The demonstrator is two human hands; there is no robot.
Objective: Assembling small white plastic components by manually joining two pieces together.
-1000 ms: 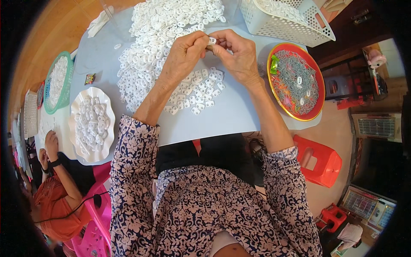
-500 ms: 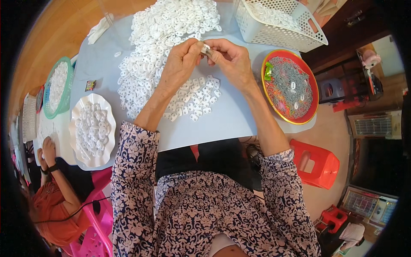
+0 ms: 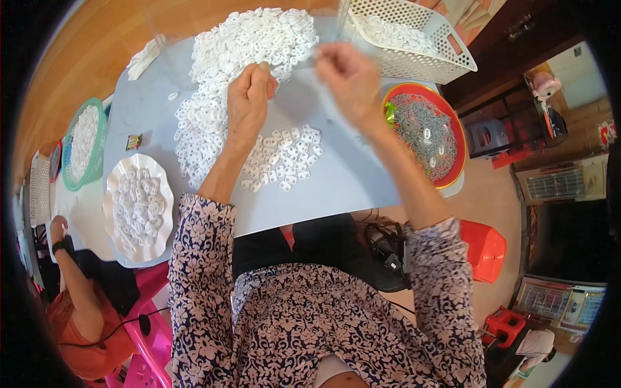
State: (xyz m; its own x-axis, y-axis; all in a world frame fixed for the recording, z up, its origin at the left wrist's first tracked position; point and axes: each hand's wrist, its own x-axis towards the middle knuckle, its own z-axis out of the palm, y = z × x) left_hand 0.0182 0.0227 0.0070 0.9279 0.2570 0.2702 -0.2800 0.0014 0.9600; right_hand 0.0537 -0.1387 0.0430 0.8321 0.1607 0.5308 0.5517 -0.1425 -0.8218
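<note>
My left hand [image 3: 251,94] is closed in a fist-like pinch above the right side of a big heap of small white plastic pieces [image 3: 213,103]. Whatever its fingers hold is hidden. Farther right, my right hand [image 3: 349,74] is raised over the table, blurred, its fingers curled together; what they hold cannot be made out. Below the hands lies a loose cluster of white pieces with dark holes [image 3: 281,158]. To the right stands a red dish with a yellow rim [image 3: 458,123], holding many small grey parts [image 3: 417,119] and a few white pieces.
A scalloped white dish [image 3: 167,213] of white pieces sits at the table's left edge, near a small wrapped packet [image 3: 133,141]. A white perforated basket [image 3: 446,64] stands at the back right. At left are a green basket [image 3: 97,155] and a co-worker's arm [image 3: 81,291].
My hands, together at a small white piece before, have drawn apart. The left moved left and slightly down; the right moved up and is blurred. The view has shifted slightly.
</note>
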